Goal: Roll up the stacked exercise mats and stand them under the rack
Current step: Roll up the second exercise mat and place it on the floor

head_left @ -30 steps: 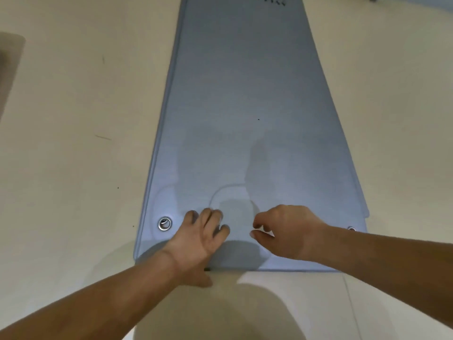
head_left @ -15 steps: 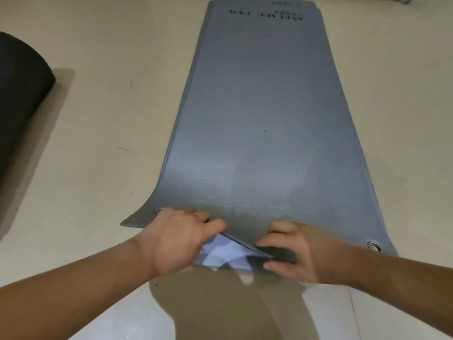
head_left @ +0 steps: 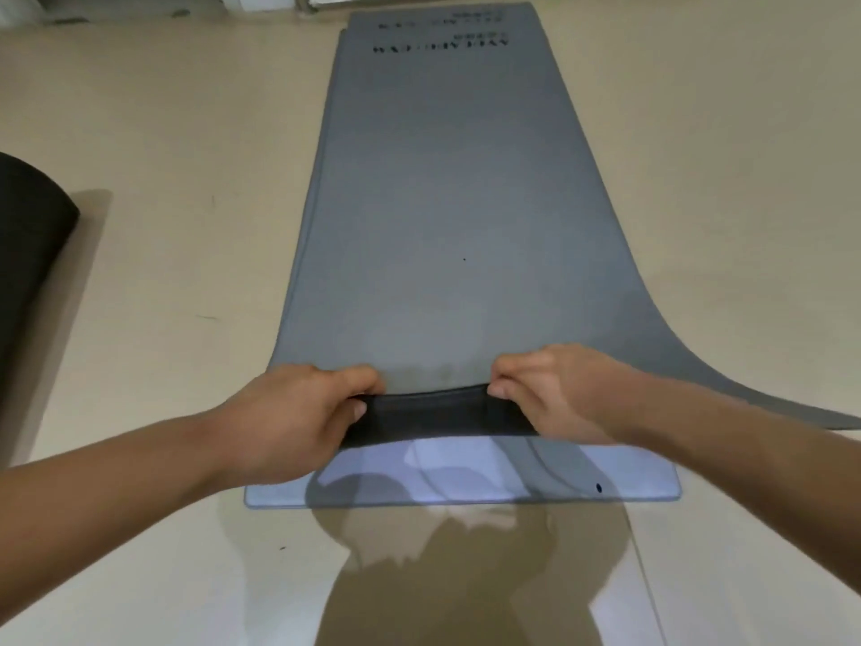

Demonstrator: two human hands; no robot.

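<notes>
We are beginning the first turn of the roll on the top mat (head_left: 447, 202). Our left hand (head_left: 298, 412) and right hand (head_left: 554, 389) are both gripping its near edge, with the fingers (head_left: 361, 409) curled tight round it. They are folding it over, so a dark strip of underside is showing between them. The rest of this grey mat is lying flat on the floor (head_left: 163, 132), running away from us, while its near right corner is flaring outward. The lower mat (head_left: 466, 482) is lying flat beneath it with its near end exposed. A black roll (head_left: 28, 254), probably another mat, is lying well apart on the left. Next, we are thinking, the folded edge is needing a tight tuck. Then both hands should be pushing forward evenly, so that the roll is staying straight and the lower mat is not dragging along.
</notes>
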